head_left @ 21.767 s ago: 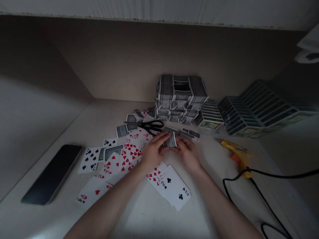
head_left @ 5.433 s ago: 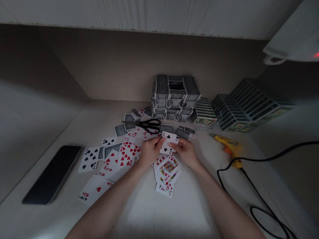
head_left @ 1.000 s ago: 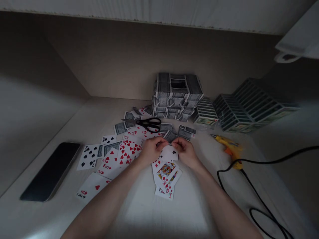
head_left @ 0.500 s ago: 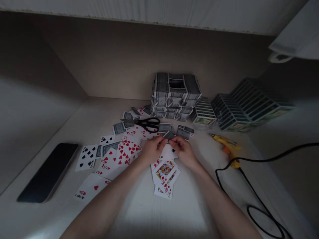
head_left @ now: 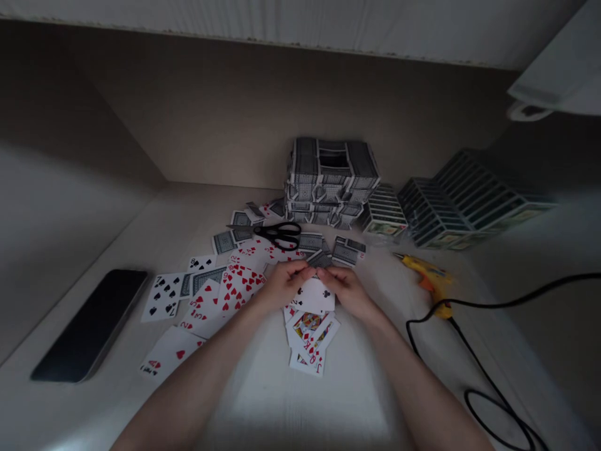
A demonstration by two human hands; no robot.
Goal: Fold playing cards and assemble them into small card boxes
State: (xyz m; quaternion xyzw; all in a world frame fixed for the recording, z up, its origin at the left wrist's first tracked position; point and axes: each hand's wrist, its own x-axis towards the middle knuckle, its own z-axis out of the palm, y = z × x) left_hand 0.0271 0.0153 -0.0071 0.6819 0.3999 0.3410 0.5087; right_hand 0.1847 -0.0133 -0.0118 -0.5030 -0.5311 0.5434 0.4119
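Playing card (head_left: 315, 297) has its far edge pinched by left hand (head_left: 283, 283) and right hand (head_left: 346, 288), scissors (head_left: 280, 235) near beyond.

A white club card (head_left: 313, 300), face showing, is pinched at its far edge, partly hiding diamond cards (head_left: 306, 333).

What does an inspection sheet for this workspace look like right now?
Surface: pale tabletop, cards strewn across its middle
Job's things: club card face up between the hands; loose cards beside it; card-built box behind
Clutter: phone at left, scissors on cards, glue gun at right
Hands: left hand and right hand pinch the club card's far edge
Cables: black cable crosses the glue gun's handle
Surroundings: wall behind; co-workers, nothing seen
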